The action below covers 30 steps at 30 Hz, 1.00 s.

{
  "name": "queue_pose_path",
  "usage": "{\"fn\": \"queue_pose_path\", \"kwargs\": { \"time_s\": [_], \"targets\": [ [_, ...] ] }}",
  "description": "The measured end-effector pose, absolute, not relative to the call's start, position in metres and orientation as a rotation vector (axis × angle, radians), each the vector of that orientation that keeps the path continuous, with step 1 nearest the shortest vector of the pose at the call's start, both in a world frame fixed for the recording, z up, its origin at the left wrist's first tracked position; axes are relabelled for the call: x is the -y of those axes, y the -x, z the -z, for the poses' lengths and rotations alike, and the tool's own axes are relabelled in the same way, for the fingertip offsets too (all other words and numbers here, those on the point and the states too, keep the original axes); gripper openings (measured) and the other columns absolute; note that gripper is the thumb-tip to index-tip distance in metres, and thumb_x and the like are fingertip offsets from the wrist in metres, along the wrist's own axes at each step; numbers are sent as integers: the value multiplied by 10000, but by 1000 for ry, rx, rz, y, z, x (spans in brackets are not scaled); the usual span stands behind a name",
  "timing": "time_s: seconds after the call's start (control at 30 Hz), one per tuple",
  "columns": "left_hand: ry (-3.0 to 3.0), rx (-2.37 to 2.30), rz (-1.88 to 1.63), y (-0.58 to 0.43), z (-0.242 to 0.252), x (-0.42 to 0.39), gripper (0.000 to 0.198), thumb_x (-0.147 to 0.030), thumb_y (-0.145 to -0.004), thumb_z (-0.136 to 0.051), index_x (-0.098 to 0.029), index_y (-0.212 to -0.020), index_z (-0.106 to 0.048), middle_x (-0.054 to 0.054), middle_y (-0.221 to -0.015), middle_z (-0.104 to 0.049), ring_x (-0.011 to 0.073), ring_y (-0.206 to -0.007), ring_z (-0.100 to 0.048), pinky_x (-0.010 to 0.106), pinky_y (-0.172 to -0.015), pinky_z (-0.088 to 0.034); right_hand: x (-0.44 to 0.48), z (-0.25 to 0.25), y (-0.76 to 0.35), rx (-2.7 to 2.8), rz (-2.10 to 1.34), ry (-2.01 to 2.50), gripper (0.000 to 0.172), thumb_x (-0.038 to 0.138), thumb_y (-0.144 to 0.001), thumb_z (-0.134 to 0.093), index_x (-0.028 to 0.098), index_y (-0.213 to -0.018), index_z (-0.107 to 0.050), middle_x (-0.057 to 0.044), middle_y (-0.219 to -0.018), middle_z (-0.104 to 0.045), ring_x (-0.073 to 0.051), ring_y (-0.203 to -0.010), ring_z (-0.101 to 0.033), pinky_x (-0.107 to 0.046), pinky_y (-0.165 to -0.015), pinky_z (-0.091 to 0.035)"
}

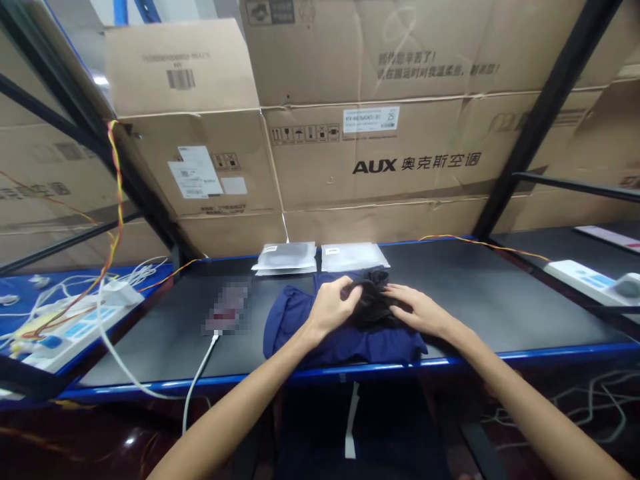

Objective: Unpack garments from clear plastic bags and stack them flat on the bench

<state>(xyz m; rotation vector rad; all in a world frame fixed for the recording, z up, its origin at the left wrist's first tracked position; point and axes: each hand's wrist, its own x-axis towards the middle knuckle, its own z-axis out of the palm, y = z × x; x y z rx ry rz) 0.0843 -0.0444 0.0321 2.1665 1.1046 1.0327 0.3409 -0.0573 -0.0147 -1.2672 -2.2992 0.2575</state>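
Observation:
A crumpled black cloth (373, 310) lies bunched on top of a folded navy-blue cloth (293, 320) near the table's front edge. My left hand (333, 303) pinches the left side of the black cloth between thumb and curled fingers. From the right, my right hand (417, 310) takes the other side of the bunch, its fingers fairly straight and the thumb below them. The fingertips of both hands are partly lost in the dark fabric. Just behind the cloths lie two flat packs in clear plastic, a left pack (286, 258) and a right pack (354, 257).
A blurred-out phone-like object (227, 307) with a white cable (197, 377) lies to the left. Power strips stand at both sides, a left strip (85, 333) and a right strip (585, 280). Cardboard (320, 167) walls the back between black metal posts (545, 113).

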Motion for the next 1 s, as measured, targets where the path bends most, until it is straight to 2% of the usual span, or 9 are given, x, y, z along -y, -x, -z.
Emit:
{"fn": "queue_pose_path", "kwargs": {
  "time_s": [0.1, 0.2, 0.37, 0.47, 0.57, 0.7, 0.87, 1.0],
  "targets": [
    [-2035, -1187, -1127, -67, -35, 48, 217, -356, -911, -539, -196, -1047, -593, -23, -689, -649, 125, -558, -605, 209, -540, -440, 57, 14, -343, 2273, -293, 1266, 432, 295, -886, -490, 213, -1282, -644, -106, -1358, -617, -274, -1296, -536, -482, -1101, -425],
    [-2146, -1336, -1107, -48, -34, 52, 354, -275, -893, -532, -236, -1245, -538, -76, -566, -560, 119, -468, -538, 213, -534, -405, 57, 15, -344, 2264, -308, 1266, 432, 262, -881, -482, 223, -1277, -650, -99, -1398, -585, -264, -1309, -524, -472, -1111, -413],
    [-2380, -1588, -698, -26, -25, 56, 252, -221, -858, -542, -256, -1056, -693, -15, -651, -654, 158, -607, -631, 240, -619, -411, 56, 17, -346, 2274, -330, 1266, 422, 247, -890, -477, 239, -1271, -658, -102, -1414, -569, -265, -1319, -513, -483, -1109, -409],
    [-2419, -1690, -513, -22, -25, 58, 272, -240, -857, -548, -284, -1077, -701, -3, -737, -698, 180, -698, -662, 250, -625, -407, 55, 20, -347, 2261, -337, 1256, 413, 251, -892, -489, 257, -1269, -658, -92, -1411, -574, -266, -1320, -512, -489, -1108, -408],
    [-2483, -1755, -510, -24, -33, 60, 243, -275, -861, -553, -307, -1049, -703, -6, -839, -704, 183, -764, -662, 256, -622, -399, 54, 21, -348, 2263, -335, 1252, 416, 254, -891, -491, 250, -1272, -657, -97, -1407, -577, -264, -1323, -508, -484, -1112, -405],
    [-2561, -1777, -668, -36, -46, 69, 182, -369, -905, -525, -272, -966, -667, 8, -924, -664, 171, -798, -639, 256, -611, -390, 54, 20, -348, 2265, -337, 1250, 418, 250, -887, -489, 256, -1269, -659, -95, -1404, -579, -260, -1320, -512, -480, -1113, -406],
    [-2607, -1705, -630, -57, -44, 74, 339, -559, -873, -563, -224, -912, -594, 36, -925, -644, 210, -887, -629, 271, -652, -422, 55, 19, -347, 2275, -331, 1248, 417, 250, -889, -493, 249, -1275, -654, -103, -1400, -582, -264, -1316, -516, -495, -1103, -414],
    [-2575, -1699, -458, -66, -33, 66, 273, -476, -859, -599, -213, -931, -582, 53, -939, -663, 229, -867, -647, 286, -654, -429, 55, 19, -348, 2270, -331, 1249, 414, 249, -887, -501, 246, -1270, -658, -102, -1395, -587, -263, -1317, -516, -488, -1106, -414]
  ]
}}
